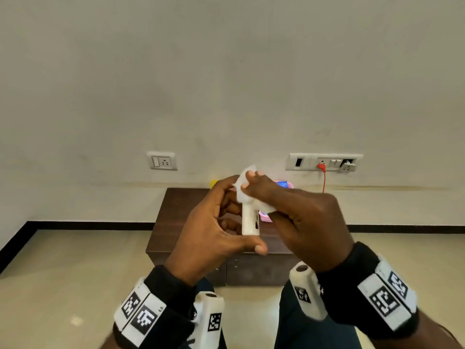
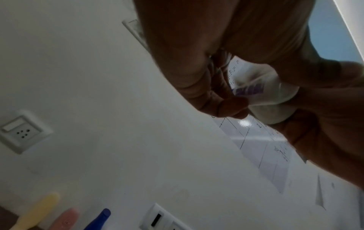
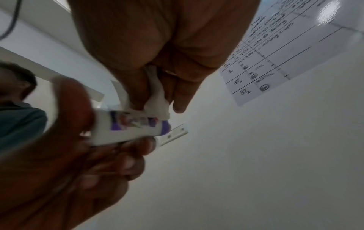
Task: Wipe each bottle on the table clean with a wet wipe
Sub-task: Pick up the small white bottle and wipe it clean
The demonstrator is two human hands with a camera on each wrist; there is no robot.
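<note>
My left hand (image 1: 226, 222) holds a small white bottle (image 1: 249, 220) upright in the air above the table, thumb under its base and fingers curled behind it. The right wrist view shows its purple label and purple cap (image 3: 128, 127). My right hand (image 1: 256, 187) pinches a white wet wipe (image 1: 245, 182) and presses it around the bottle's top. The wipe (image 3: 157, 99) bunches between the thumb and fingers. In the left wrist view the bottle (image 2: 262, 87) sits between both hands. Yellow (image 2: 39, 211), pink (image 2: 65, 221) and blue (image 2: 98, 221) bottles stand on the table by the wall.
A low dark brown table (image 1: 176, 210) stands against the white wall. A pink packet (image 1: 284, 184) lies on it, mostly hidden by my right hand. Wall sockets (image 1: 163, 161) and a red cable (image 1: 324, 177) are above it. A ruled chart (image 3: 275, 54) hangs on the wall.
</note>
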